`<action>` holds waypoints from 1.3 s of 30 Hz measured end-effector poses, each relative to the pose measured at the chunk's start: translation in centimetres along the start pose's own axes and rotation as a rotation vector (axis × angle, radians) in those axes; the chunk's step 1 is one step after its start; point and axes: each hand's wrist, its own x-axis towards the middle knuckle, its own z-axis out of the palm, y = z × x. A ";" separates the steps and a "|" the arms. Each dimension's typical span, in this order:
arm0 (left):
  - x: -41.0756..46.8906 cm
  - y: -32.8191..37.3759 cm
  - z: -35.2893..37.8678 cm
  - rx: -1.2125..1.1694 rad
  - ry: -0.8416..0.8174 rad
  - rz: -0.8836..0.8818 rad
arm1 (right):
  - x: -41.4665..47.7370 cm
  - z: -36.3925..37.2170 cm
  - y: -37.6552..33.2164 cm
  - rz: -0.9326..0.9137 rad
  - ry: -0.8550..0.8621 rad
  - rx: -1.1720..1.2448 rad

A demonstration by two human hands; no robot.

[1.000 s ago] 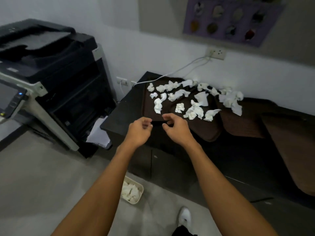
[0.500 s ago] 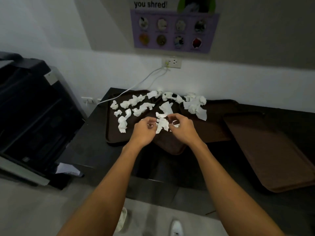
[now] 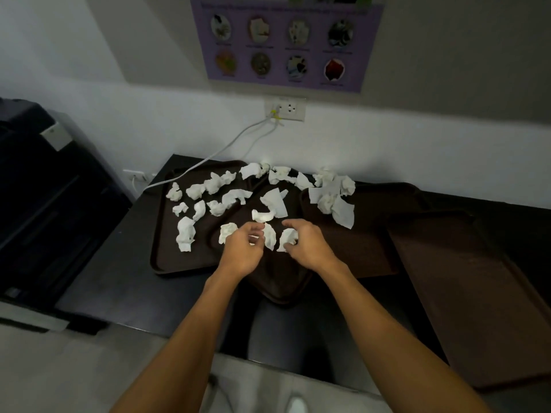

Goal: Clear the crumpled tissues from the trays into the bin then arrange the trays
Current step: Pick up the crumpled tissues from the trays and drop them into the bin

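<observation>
Fingers [image 3: 256,227] of the left hand [image 3: 240,253] curled round a tissue scrap [image 3: 253,239], right hand [image 3: 311,248] gripping a crumpled tissue [image 3: 287,237] just beside, both over the middle tray [image 3: 277,278] on the worktop [image 3: 119,278], loose tissues [image 3: 214,183] strewn just beyond.

Office copy corner. A big dark multifunction copier [image 3: 44,204] stands at the left, beside a black counter [image 3: 119,287] set against a white wall. A purple poster [image 3: 286,43] of round pictures hangs above a wall socket [image 3: 287,108] with pale cables [image 3: 208,160] plugged in. Brown trays [image 3: 477,293] lie along the counter. Plain grey floor [image 3: 74,368].
</observation>
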 end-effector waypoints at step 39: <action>7.0 -1.2 5.2 0.734 -0.023 0.294 | -0.9 -0.4 4.4 0.034 0.215 0.100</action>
